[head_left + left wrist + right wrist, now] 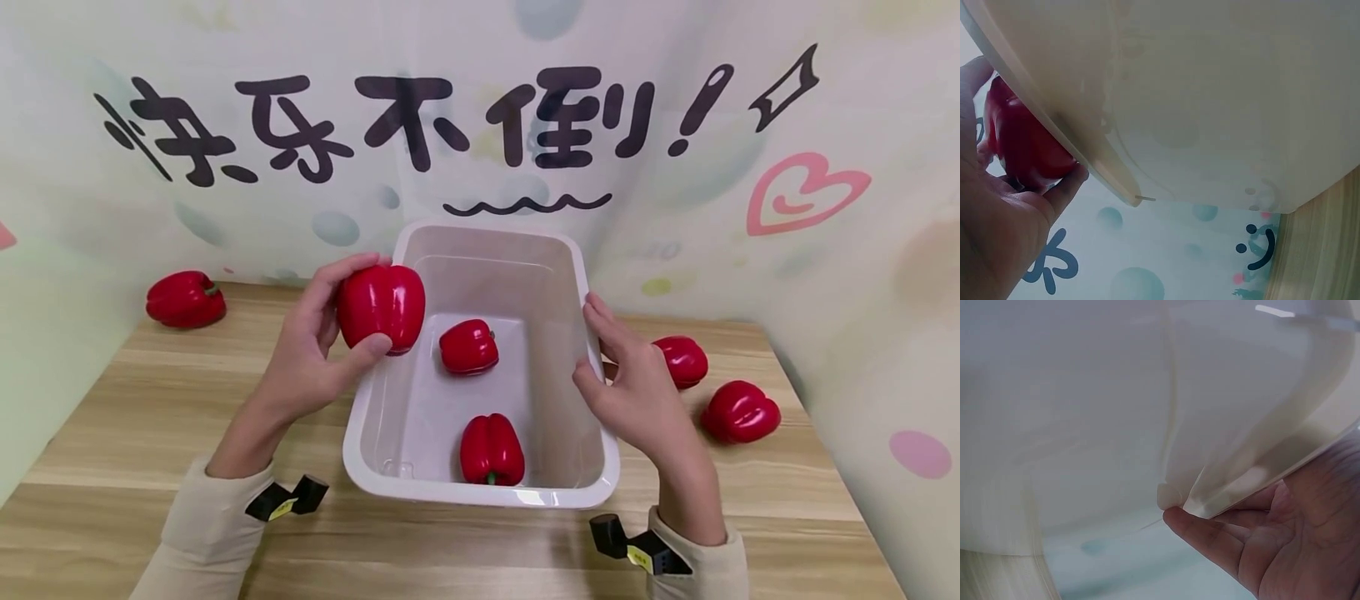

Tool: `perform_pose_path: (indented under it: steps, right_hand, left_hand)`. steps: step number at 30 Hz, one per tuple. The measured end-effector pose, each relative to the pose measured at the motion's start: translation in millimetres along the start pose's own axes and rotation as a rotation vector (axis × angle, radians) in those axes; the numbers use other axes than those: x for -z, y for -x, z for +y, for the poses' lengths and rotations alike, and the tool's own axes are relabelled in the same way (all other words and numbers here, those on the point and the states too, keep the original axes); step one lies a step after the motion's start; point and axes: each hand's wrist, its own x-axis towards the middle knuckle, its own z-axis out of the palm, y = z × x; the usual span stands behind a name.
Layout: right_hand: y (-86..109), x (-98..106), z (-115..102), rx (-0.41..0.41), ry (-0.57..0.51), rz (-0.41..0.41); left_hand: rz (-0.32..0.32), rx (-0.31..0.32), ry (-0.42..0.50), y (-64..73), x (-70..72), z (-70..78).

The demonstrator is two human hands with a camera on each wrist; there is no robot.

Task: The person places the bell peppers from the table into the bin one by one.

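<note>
My left hand (318, 350) grips a red bell pepper (382, 308) above the left rim of a white plastic bin (480, 496). In the left wrist view the pepper (1025, 137) shows partly behind the bin's rim, fingers curled round it. My right hand (633, 383) holds the bin's right rim, thumb over the edge. Seen from the right wrist, a finger (1210, 540) touches the bin's outside just under the rim. Inside the bin lie two red peppers, one near the middle (468, 347) and another by the near wall (492, 450).
On the wooden table (450, 554), one red pepper (186, 299) lies at the far left. Two more, one partly behind the right hand (684, 361) and one nearer (741, 412), lie right of the bin. A printed cloth backdrop (450, 192) stands behind the table.
</note>
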Motion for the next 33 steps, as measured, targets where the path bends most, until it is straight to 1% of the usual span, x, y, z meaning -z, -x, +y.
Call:
perform_pose_path:
  steps: [3, 10, 15, 19, 23, 29, 33]
  right_hand:
    - [0.3, 0.1, 0.0, -0.001, -0.001, 0.001]
    - [0.4, 0.5, 0.0, 0.004, -0.001, 0.003]
    - [0.5, 0.3, 0.2, 0.002, -0.003, 0.001]
    - [0.6, 0.1, 0.6, -0.002, -0.001, -0.002]
    - [0.5, -0.1, 1.3, -0.001, -0.001, -0.001]
    - [0.1, 0.6, 1.7, 0.0, -0.001, -0.002]
    - [-0.2, 1.1, 1.4, 0.001, -0.001, 0.0]
  left_hand:
    - [-0.012, -0.012, 0.019, 0.3, 0.1, -0.4]
    - [-0.011, -0.018, 0.005, -0.2, 0.1, 2.1]
    - [-0.02, -0.018, 0.0, 0.2, -0.2, 0.7]
    - [-0.018, -0.035, 0.019, 0.5, 1.0, -1.3]
    - [-0.003, -0.056, 0.046, 0.4, 3.6, -2.7]
    - [0.046, -0.081, 0.1, 0.1, 8.9, -3.8]
    - [0.071, -0.071, 0.091, 0.1, 14.4, -5.3]
